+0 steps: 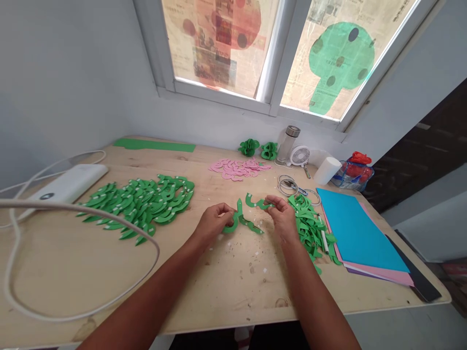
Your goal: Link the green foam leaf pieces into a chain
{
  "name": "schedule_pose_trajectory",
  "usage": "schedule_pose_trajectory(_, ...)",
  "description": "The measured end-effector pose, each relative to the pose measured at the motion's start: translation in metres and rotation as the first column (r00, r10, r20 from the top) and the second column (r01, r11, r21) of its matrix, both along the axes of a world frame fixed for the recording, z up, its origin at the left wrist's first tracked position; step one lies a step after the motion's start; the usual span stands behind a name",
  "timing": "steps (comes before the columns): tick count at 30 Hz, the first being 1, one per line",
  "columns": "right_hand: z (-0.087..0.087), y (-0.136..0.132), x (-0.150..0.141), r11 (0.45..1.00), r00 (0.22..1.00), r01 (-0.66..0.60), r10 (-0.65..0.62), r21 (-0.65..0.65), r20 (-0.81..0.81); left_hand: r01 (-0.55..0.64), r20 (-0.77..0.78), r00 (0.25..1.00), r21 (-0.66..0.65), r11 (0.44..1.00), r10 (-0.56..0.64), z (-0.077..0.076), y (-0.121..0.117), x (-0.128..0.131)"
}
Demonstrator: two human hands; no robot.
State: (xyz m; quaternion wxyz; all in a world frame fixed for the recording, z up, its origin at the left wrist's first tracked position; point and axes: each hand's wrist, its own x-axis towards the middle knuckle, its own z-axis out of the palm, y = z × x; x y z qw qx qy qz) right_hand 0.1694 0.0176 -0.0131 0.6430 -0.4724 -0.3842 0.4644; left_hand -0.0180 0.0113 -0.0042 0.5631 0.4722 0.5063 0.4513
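Observation:
Between finger and thumb, my left hand (216, 221) pinches a curved green paper cutout (245, 222) with small white patches on it. My right hand (281, 216) grips another wavy green paper strip (254, 202), held just above the table and apart from the first one. Left of my hands lies a large spread of overlapping green paper pieces (146, 201), many bearing white patches. Close beside my right wrist is a heap of loose green paper pieces (307, 223), with a white pen (323, 234) lying on it.
Pink paper pieces (239, 168) and two green paper balls (249, 147) sit toward the wall. A glass bottle (287, 146), small fan (300, 155), tape rolls (286, 184) and white roll (327, 170) stand back right. Blue sheets (359, 228) lie right; a cable (109, 218) loops left.

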Motion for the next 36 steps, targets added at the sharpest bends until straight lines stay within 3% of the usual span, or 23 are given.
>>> schedule_pose_trajectory(3,0.004,-0.003,-0.001,1.000,0.998,0.013,-0.012,-0.014,0.064,-0.070,0.019,0.997,0.072,0.995,0.068,0.000,0.003,-0.003)
schedule_pose_trajectory(6,0.009,-0.004,-0.002,0.999,0.992,0.022,-0.018,-0.026,0.127,-0.106,0.183,0.979,0.102,0.989,0.086,0.005,0.004,-0.008)
schedule_pose_trajectory(8,0.011,-0.005,-0.003,1.000,0.990,0.018,-0.015,-0.022,0.137,-0.084,0.298,0.953,0.105,0.991,0.049,0.010,0.003,-0.010)
schedule_pose_trajectory(11,0.013,-0.006,-0.004,1.000,0.992,-0.004,0.004,0.001,0.126,0.052,0.355,0.931,0.092,0.994,-0.081,0.015,0.000,-0.009)
schedule_pose_trajectory(15,0.014,-0.010,-0.009,0.997,0.991,-0.067,0.064,0.028,0.119,0.180,0.311,0.931,0.066,0.981,-0.192,0.013,-0.005,-0.004)
schedule_pose_trajectory(24,0.021,-0.017,-0.016,0.985,0.978,-0.159,0.149,0.064,0.144,-0.017,0.186,0.982,-0.006,1.000,0.018,0.006,-0.002,-0.001)
schedule_pose_trajectory(28,0.019,-0.018,-0.018,0.973,0.963,-0.211,0.190,0.090,0.192,-0.016,0.145,0.989,0.006,1.000,0.014,0.007,-0.004,0.002)
schedule_pose_trajectory(36,0.007,-0.018,-0.024,0.976,0.949,-0.194,0.163,0.095,0.269,-0.001,0.150,0.989,0.008,1.000,0.000,0.003,-0.009,0.009)
